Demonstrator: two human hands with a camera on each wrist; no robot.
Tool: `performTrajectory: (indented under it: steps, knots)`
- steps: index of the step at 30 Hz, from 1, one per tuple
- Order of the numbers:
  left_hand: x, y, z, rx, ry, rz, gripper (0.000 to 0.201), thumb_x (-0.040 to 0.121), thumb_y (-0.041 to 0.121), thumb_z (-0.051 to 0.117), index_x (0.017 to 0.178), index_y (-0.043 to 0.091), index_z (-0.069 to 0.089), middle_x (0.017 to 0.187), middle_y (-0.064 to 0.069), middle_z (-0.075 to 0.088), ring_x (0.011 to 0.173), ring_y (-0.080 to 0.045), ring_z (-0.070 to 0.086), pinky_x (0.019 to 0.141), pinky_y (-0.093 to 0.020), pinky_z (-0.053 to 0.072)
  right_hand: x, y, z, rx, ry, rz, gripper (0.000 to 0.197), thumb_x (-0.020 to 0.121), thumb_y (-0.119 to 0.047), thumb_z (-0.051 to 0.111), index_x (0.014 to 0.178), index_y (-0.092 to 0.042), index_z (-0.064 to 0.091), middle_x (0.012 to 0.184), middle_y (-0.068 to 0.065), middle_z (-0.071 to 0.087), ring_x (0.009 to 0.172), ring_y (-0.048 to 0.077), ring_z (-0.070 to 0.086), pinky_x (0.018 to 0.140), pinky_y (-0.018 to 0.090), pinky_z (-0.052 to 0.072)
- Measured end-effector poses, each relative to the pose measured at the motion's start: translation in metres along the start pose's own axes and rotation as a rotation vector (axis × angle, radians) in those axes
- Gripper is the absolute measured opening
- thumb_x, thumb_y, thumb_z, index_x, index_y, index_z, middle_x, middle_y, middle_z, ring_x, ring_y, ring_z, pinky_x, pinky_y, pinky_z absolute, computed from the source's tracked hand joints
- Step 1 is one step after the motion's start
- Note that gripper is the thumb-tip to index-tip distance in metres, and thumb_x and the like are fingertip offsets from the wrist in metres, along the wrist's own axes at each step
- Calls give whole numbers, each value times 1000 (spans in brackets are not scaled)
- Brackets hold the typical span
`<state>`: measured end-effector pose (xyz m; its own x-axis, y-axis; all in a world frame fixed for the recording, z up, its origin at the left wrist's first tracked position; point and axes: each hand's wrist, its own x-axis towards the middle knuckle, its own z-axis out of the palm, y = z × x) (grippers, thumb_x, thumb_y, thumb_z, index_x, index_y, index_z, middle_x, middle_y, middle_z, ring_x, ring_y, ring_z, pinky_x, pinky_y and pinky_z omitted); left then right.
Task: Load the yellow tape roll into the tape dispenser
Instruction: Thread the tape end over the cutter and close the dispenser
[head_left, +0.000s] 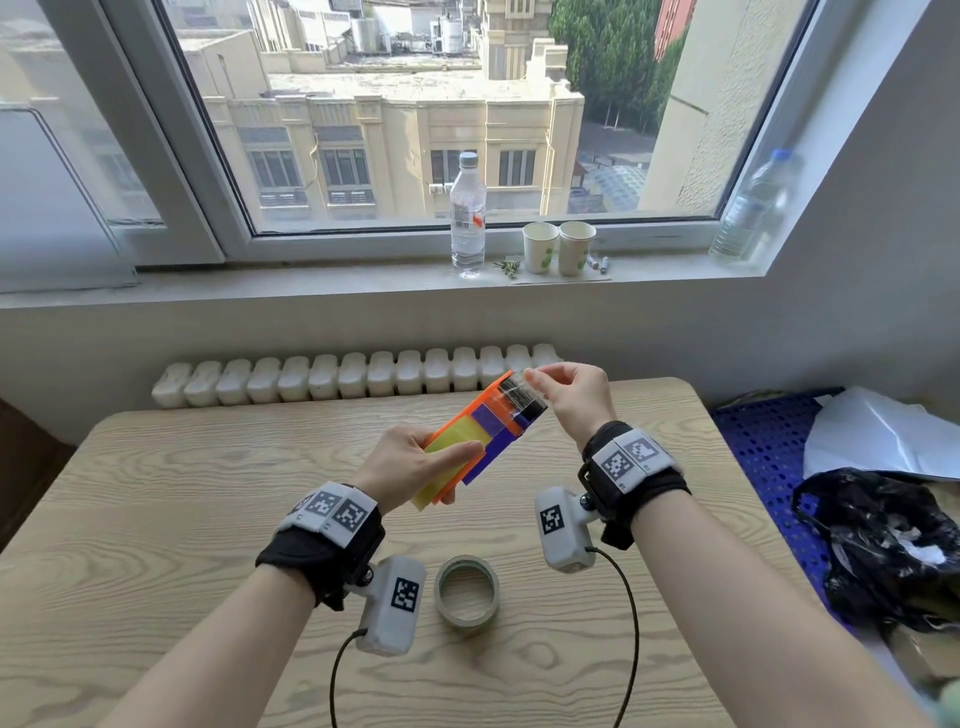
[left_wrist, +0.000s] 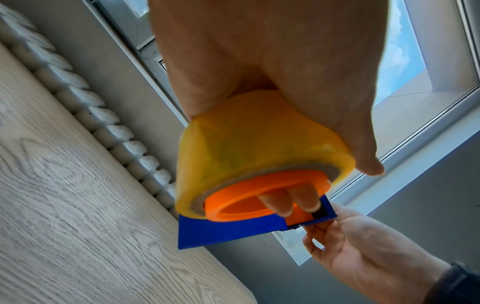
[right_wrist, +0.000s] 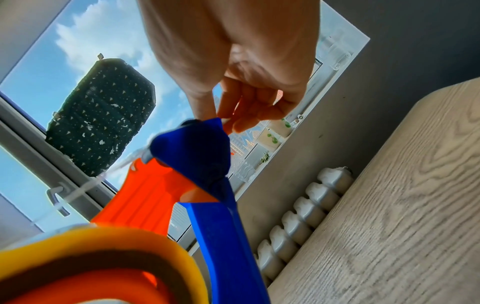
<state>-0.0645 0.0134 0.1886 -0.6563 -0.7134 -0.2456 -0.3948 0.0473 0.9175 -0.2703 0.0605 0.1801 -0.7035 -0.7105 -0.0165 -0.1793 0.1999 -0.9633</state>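
Yellow tape roll sits on the orange hub of the tape dispenser, both held above the table. Left hand grips roll and dispenser together, thumb across the yellow face; left wrist view shows two fingertips poking through the orange hub, hidden from the head view. Right hand pinches clear tape at the dispenser's far end, thumb and forefinger closed on it; right wrist view shows the blue nose and a thin strand of tape stretching away. Below the hands, on the pale wood-grain table, lies a second tape roll, flat. Beyond the hands: white radiator, then windowsill with a water bottle, two paper cups, contents not visible. Right of the right hand, a black plastic bag and a blue perforated surface.
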Motion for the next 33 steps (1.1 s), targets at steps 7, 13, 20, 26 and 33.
performTrajectory:
  steps: [7,13,20,26,33]
  knots:
    - [3,2,-3,-35,-33,-3,30,77,38,68,84,9,69,61,-5,71,54,-18,64,58,-31,51,-1,-3,-1,-17,29,-72,21,82,-22,69,94,-5,66,91,7,67,86,19,62,81,32,52]
    - [2,7,-6,-83,6,2,27,76,36,71,81,9,71,69,-17,71,50,-22,63,55,-33,50,4,-7,-10,53,45,-54,55,81,-28,70,125,-10,44,101,6,61,93,15,57,80,23,41]
    - [6,4,-19,-147,76,34,37,62,49,77,75,15,72,60,-2,71,56,-16,64,50,-23,50,2,3,-22,131,-8,22,33,87,-4,56,119,-2,52,97,12,64,71,11,57,62,17,42]
    - [14,-1,-30,-412,2,35,75,28,70,80,68,7,70,52,-4,67,44,-12,61,73,-36,53,-17,11,-13,195,-610,121,66,68,-16,72,129,-12,46,122,2,58,111,14,56,92,32,45]
    - [8,2,-35,-492,-201,-55,70,33,64,83,67,5,67,41,-6,56,35,-14,52,68,-32,58,-38,-3,-3,365,-963,120,45,70,8,60,113,-5,56,108,5,68,103,17,63,90,27,49]
